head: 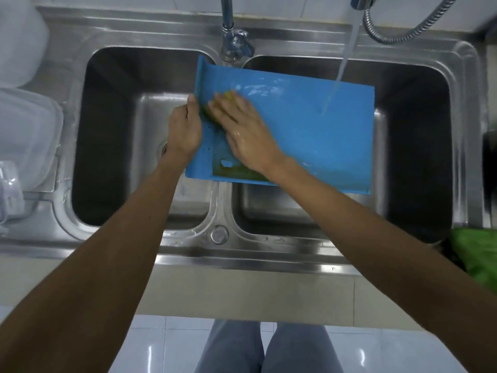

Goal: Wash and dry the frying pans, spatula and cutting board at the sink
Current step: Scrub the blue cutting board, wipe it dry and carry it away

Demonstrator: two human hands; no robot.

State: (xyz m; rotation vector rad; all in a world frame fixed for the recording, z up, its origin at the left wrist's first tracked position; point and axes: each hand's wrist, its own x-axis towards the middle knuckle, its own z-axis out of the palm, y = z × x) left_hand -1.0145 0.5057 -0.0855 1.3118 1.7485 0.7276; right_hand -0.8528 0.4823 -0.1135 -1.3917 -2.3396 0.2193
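A blue cutting board [317,135] lies across the divider of the double sink [217,211], mostly over the right basin. My left hand [184,127] grips its raised left edge. My right hand [242,130] lies flat on the board and presses a yellow-green sponge [212,107] against it near the left edge. Water from the sprayer head [360,1] falls in a stream [341,65] onto the board's right half. The board is wet and shiny. No frying pans or spatula can be seen.
The tap [231,30] stands behind the divider. Clear plastic containers [27,135] are stacked on the left drainboard. A green cloth [476,254] lies at the right edge, with a dark object [489,157] above it. The left basin holds only its drain [162,149].
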